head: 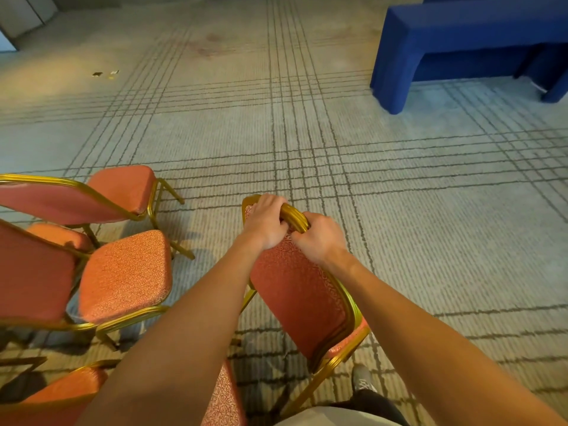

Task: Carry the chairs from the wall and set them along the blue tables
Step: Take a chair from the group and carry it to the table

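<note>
Chair (296, 290) with red fabric and a gold frame stands right in front of the person in the head view, its back turned toward them and its seat low down near their shoe (363, 381). Both hands hold it by the top rail (293, 214). The left hand (265, 221) has its fingers curled over the far side of the rail. The right hand (320, 238) grips just beside it, knuckles bent, almost touching the left. Neither hand has a finger free. The back leans away from the person, but whether the legs are off the carpet (307, 133) cannot be told.

Other chairs (123, 272) crowd close on the left, set at odd angles.

The blue table (461, 35) lies ahead and to the right of the hands, well apart from them, with bare carpet between. Its draped near end faces this way, and its length runs off toward the right edge of the view. The right hand is on the nearer side, so the carry probably swings forward and rightward, and the chair likely needs turning for its seat to face the table's long side.
</note>
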